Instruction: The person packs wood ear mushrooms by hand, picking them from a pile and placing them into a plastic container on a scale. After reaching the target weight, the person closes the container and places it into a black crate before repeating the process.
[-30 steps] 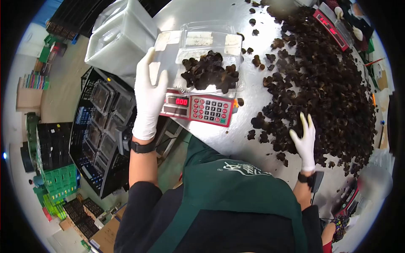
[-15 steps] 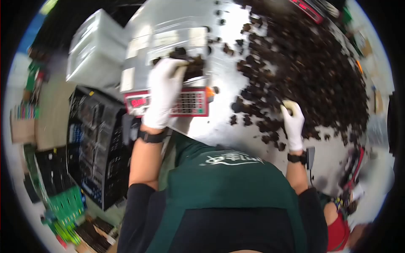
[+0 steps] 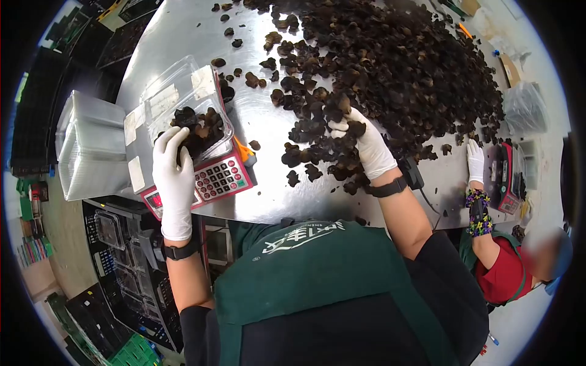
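My left hand (image 3: 174, 165), in a white glove, is at a clear plastic tray (image 3: 227, 129) on a red-framed digital scale (image 3: 223, 181). Its fingers curl against the dark wood ear mushrooms (image 3: 204, 125) heaped in the tray, with the thumb on their near side. My right hand (image 3: 369, 146), also white-gloved, is closed around a few wood ear mushrooms (image 3: 337, 108) at the near left edge of a large loose pile (image 3: 397, 61). Some of its fingers are hidden by the pieces it holds.
Stacked clear trays (image 3: 91, 146) stand left of the scale. A black crate (image 3: 125, 262) with clear packs is below them. At the right, a co-worker's gloved hand (image 3: 475, 161) rests by another red scale (image 3: 508, 177). Scattered mushrooms lie on the metal table (image 3: 183, 30).
My view has swung, so the scale and pile appear further left. My right hand has gone from the pile's near edge with fingers pinched to holding mushrooms. My left hand stays at the tray.
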Tool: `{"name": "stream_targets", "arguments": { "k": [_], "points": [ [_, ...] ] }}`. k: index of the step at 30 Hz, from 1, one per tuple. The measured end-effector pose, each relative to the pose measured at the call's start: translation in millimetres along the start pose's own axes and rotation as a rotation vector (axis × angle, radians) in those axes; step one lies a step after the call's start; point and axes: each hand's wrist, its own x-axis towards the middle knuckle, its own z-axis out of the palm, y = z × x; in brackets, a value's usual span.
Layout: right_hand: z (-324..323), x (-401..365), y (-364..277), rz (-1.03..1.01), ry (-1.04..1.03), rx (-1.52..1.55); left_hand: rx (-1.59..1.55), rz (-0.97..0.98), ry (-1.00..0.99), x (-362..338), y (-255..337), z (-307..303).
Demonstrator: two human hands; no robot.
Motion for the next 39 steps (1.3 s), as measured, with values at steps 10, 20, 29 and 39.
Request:
{"name": "stream_targets", "arguments": {
  "k": [10, 20, 29, 39],
  "points": [
    [91, 97, 36, 0.26, -0.247, 0.001, -0.05, -0.057, 0.1, -17, 19, -8],
    [185, 156, 101, 0.152, -0.091, -0.37, -0.339, -0.167, 0.151, 26, 50, -2],
    [178, 202, 132, -0.022, -0.312, -1.02, -0.449, -0.356, 0.035, 22, 7, 0],
    [168, 201, 117, -0.583, -0.737, -1.848, -0.914, -0.696, -0.024, 11, -8, -14]
  ]
}}
